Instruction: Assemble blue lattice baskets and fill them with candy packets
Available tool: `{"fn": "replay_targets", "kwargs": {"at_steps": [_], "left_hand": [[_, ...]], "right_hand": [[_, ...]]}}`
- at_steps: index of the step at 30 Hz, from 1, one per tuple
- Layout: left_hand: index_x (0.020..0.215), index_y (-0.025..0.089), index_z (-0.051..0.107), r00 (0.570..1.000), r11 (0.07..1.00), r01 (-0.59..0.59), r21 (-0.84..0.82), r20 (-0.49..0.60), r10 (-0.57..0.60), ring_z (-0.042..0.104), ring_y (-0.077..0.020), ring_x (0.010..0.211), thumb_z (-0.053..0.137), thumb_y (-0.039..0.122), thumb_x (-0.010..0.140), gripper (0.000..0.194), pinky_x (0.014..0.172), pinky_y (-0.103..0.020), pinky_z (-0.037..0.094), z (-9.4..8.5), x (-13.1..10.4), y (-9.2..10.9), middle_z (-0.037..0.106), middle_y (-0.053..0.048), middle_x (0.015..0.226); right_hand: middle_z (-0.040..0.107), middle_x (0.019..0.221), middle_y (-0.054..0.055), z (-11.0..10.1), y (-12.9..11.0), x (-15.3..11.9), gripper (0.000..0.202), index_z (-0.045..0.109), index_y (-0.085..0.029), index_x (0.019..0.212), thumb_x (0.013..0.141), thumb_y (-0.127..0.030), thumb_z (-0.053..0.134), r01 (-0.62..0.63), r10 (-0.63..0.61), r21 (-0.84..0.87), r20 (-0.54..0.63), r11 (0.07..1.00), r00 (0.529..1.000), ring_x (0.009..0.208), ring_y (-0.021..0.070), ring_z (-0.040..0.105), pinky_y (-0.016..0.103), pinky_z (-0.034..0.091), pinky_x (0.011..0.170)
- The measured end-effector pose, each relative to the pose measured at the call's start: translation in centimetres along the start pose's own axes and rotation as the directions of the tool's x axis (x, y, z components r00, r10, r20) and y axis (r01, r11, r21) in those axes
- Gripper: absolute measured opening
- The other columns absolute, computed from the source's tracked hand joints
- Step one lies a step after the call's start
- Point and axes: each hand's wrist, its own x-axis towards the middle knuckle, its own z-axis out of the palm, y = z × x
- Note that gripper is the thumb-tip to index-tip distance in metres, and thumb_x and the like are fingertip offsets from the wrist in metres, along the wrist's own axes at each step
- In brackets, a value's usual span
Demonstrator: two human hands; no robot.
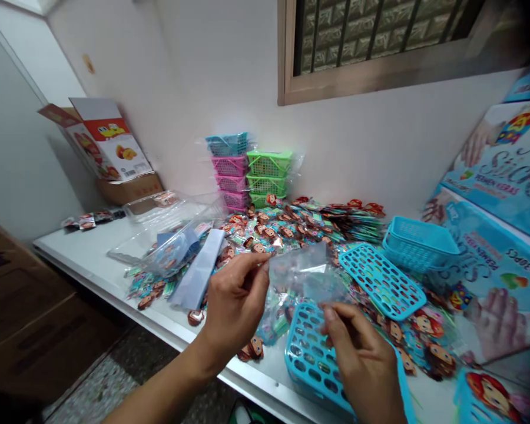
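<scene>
My left hand [238, 300] is closed in a pinch at the corner of a clear plastic bag [302, 265], which stretches off to the right over the heap. My right hand [364, 359] has thumb and fingers drawn together above a blue perforated plastic basket [307, 341] at the table's front edge. Whatever lies between those right fingertips is hidden or too thin to make out. Beyond that hand, a blue perforated lid [382, 280] rests on small packets with cartoon heads [260, 227]. Strips of bluish film [198, 271] lie left of my left hand.
Wrapped pink baskets [229, 184] and green baskets [267, 171] are stacked by the wall. More blue baskets [419, 238] sit at right, before large printed cartons [499, 235]. Clear plastic trays [172, 224] and an opened box [110, 144] are at left.
</scene>
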Motion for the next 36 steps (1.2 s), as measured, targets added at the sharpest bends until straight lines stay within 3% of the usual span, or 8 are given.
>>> {"fn": "replay_targets", "kwargs": {"at_steps": [5,10,17,20,25,29,33,36], "left_hand": [[0.093,0.020,0.066,0.998,0.993,-0.030,0.115,-0.044,0.035,0.055,-0.0138,0.068,0.052,0.026,0.087,0.017,0.066,-0.025,0.041,0.5,0.0,-1.0,0.062,-0.001,0.075],[0.096,0.021,0.064,0.992,0.996,0.070,0.050,-0.107,-0.065,0.054,-0.0126,0.068,0.052,0.028,0.087,0.017,0.063,-0.023,0.041,0.5,0.5,-1.8,0.061,0.000,0.079],[0.092,0.022,0.061,0.976,0.973,0.206,-0.108,-0.054,-0.213,0.043,-0.0088,0.053,0.052,0.032,0.087,0.014,0.049,-0.020,0.033,0.6,1.0,-3.2,0.050,0.005,0.063],[0.096,0.023,0.062,0.982,0.987,0.157,0.032,-0.109,-0.152,0.047,-0.0095,0.054,0.052,0.030,0.087,0.015,0.051,-0.021,0.035,-0.2,1.3,-3.9,0.053,0.004,0.064],[0.100,0.023,0.066,0.952,0.916,-0.077,0.393,-0.245,0.185,0.055,-0.0144,0.072,0.055,0.025,0.084,0.019,0.067,-0.027,0.041,-1.7,2.0,-3.9,0.062,-0.002,0.083],[0.096,0.021,0.067,0.984,0.931,-0.144,0.336,-0.052,0.171,0.053,-0.0128,0.066,0.054,0.025,0.085,0.018,0.064,-0.025,0.040,-0.8,2.0,-4.1,0.060,-0.001,0.078],[0.096,0.021,0.065,0.978,0.969,-0.087,0.233,0.204,0.038,0.055,-0.0126,0.066,0.051,0.027,0.086,0.018,0.062,-0.024,0.039,1.6,1.1,-5.2,0.060,0.000,0.078],[0.096,0.021,0.064,0.960,0.969,-0.071,0.235,0.278,0.002,0.057,-0.0141,0.069,0.048,0.026,0.088,0.019,0.064,-0.025,0.040,3.4,0.0,-6.2,0.061,-0.001,0.080]], "right_hand": [[0.070,0.086,0.006,-0.4,1.8,-1.6,0.027,0.065,-0.021,0.095,0.085,-0.045,0.058,-0.071,0.072,0.015,-0.060,0.997,0.996,0.066,0.0193,0.065,0.028,0.054,0.059],[0.067,0.100,0.006,-0.1,3.3,-3.2,0.014,0.066,-0.024,0.095,0.088,-0.031,0.056,0.108,-0.111,-0.044,-0.072,0.993,0.991,0.090,0.0205,0.064,0.030,0.054,0.075],[0.068,0.094,0.004,1.4,3.5,-5.5,0.023,0.062,-0.024,0.111,0.091,-0.027,0.050,0.245,-0.189,-0.193,0.268,0.950,0.945,0.084,0.0171,0.064,0.029,0.053,0.076],[0.067,0.104,0.009,-0.7,5.0,-3.2,0.045,0.047,-0.021,0.133,0.092,-0.038,0.049,0.281,-0.162,-0.401,0.304,0.872,0.939,0.090,0.0216,0.064,0.036,0.052,0.081],[0.060,0.121,0.017,-5.7,8.7,2.2,0.054,0.048,-0.016,0.134,0.090,-0.047,0.046,0.386,-0.038,-0.745,0.438,0.545,0.898,0.110,0.0335,0.053,0.051,0.040,0.093],[0.064,0.106,0.014,-7.3,9.3,3.8,0.056,0.056,-0.018,0.124,0.085,-0.057,0.050,0.398,0.134,-0.761,0.528,0.512,0.838,0.102,0.0321,0.056,0.045,0.039,0.087],[0.062,0.095,0.008,-8.0,8.7,5.2,0.044,0.060,-0.020,0.101,0.082,-0.059,0.053,0.320,0.227,-0.669,0.597,0.671,0.770,0.088,0.0246,0.057,0.034,0.042,0.074],[0.057,0.080,0.000,-8.1,8.6,7.2,0.033,0.055,-0.021,0.080,0.081,-0.054,0.058,0.256,0.242,-0.528,0.697,0.810,0.675,0.075,0.0176,0.054,0.027,0.040,0.065]]}}
